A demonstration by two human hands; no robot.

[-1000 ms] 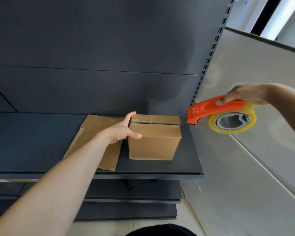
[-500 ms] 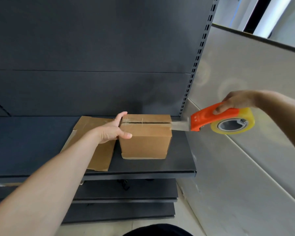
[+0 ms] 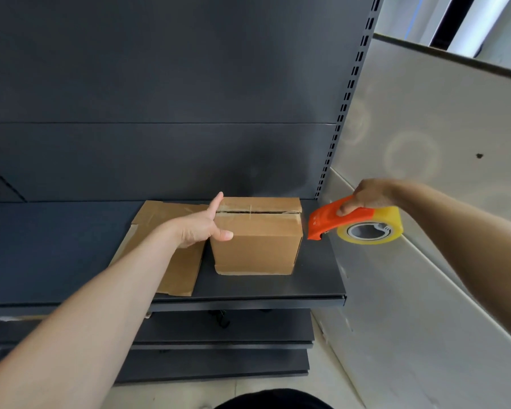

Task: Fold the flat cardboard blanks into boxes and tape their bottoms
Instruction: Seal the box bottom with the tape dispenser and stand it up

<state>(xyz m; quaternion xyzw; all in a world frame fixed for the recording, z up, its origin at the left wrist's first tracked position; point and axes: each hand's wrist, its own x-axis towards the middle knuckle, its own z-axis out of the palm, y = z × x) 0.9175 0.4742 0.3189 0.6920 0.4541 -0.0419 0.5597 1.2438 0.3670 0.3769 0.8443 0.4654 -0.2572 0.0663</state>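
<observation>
A folded cardboard box [image 3: 257, 246] stands on the dark shelf [image 3: 56, 246], its two closed flaps facing up with a seam between them. My left hand [image 3: 202, 227] rests against the box's left side, forefinger straight along the top edge and thumb on the front face. My right hand [image 3: 366, 196] grips an orange tape dispenser [image 3: 334, 221] with a yellow-tinted roll of clear tape [image 3: 372, 228]. The dispenser's nose hangs just right of the box's top right corner. A flat cardboard blank [image 3: 171, 237] lies left of the box, partly under my left arm.
The shelf's front edge [image 3: 248, 304] runs below the box. A slotted upright [image 3: 345, 107] and a pale side panel [image 3: 425, 261] close off the right. Lower dark shelves [image 3: 219, 349] sit beneath, and the dark back wall [image 3: 160, 84] rises behind.
My right hand has brought the dispenser down beside the box's right edge; the stretch of tape seen half a second ago between dispenser and box no longer shows. My left hand stays on the box.
</observation>
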